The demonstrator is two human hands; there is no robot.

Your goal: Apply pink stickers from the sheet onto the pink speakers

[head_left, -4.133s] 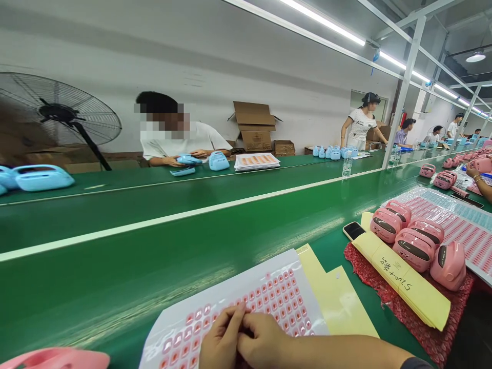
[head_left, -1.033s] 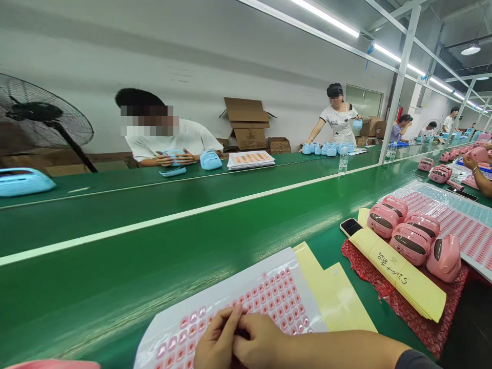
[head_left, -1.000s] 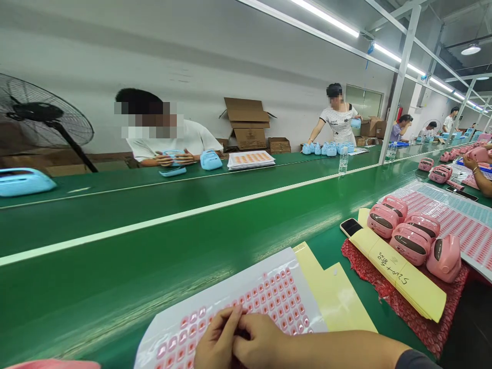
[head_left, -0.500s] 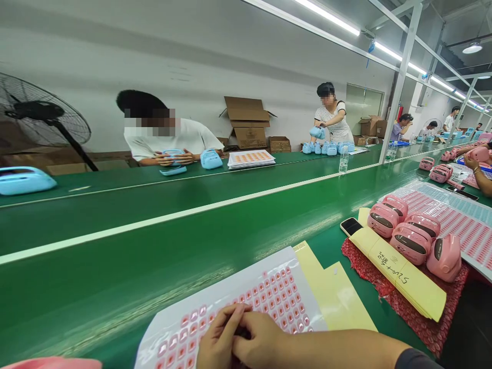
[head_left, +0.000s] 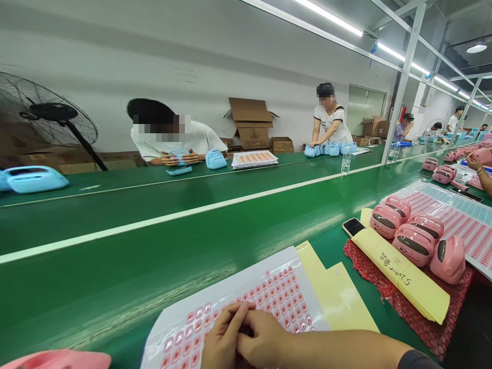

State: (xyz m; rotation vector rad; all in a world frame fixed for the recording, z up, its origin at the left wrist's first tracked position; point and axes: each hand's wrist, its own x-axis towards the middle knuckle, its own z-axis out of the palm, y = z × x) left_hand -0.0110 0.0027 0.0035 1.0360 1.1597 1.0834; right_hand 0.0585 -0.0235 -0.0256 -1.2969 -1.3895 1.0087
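Note:
My left hand [head_left: 222, 339] and my right hand [head_left: 266, 335] are clasped together at the bottom middle, fingers folded against each other. No object shows in either one. Beneath them lies a white sheet of stickers [head_left: 269, 297] with rows of small pink-edged pieces. Part of the sheet is covered by the hands and right forearm. Yellow paper [head_left: 344, 302] sticks out from under its right side. At the lower left, a pink plastic piece [head_left: 65, 360] is cut off by the frame edge.
Right of me, pink handled cases [head_left: 413, 243] and a folded yellow paper stack [head_left: 400, 274] rest on red bubble wrap [head_left: 418, 328]. A phone [head_left: 352, 226] lies beside them. Across the green belt [head_left: 134, 266], a co-worker [head_left: 200, 136] holds a blue case. A bottle [head_left: 346, 160] stands farther along.
The view has turned slightly left. My hands stay clasped. The standing co-worker farther back has lowered a blue case to the table among the others.

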